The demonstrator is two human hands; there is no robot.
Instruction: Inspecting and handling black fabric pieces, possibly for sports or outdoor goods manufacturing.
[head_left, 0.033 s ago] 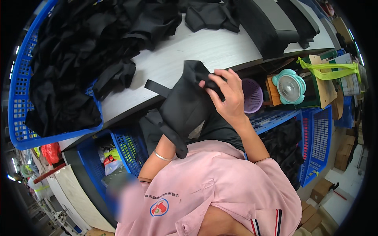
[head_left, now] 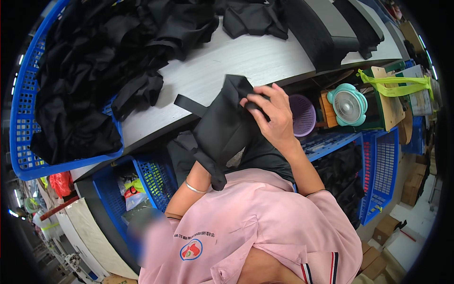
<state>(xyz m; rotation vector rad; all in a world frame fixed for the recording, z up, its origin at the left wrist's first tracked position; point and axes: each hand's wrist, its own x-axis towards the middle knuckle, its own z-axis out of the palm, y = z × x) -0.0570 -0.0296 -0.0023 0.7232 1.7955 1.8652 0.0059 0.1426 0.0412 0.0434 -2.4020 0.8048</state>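
A black fabric piece (head_left: 217, 128), shaped like a pouch or sleeve with loose strips, hangs over my lap in front of the table edge. My right hand (head_left: 274, 111) has its fingers bent and closed on the upper right edge of this cloth. My left forearm (head_left: 182, 201), with a silver bangle (head_left: 195, 189) at the wrist, reaches up under the cloth. The fabric covers my left hand, so its fingers are hidden. One flat black strip sticks out left of the piece, and another drapes across my left wrist.
A blue basket (head_left: 21, 137) heaped with black cloth (head_left: 94, 90) stands at the left on the pale table (head_left: 198, 66). Stacked black panels (head_left: 312, 38) lie at the far right. Beyond my right hand are a purple bin (head_left: 302, 116), a teal fan (head_left: 347, 104) and a blue crate (head_left: 383, 161).
The top of the black fabric piece has shifted slightly right and down. My right hand's fingers have curled in a little closer on its edge.
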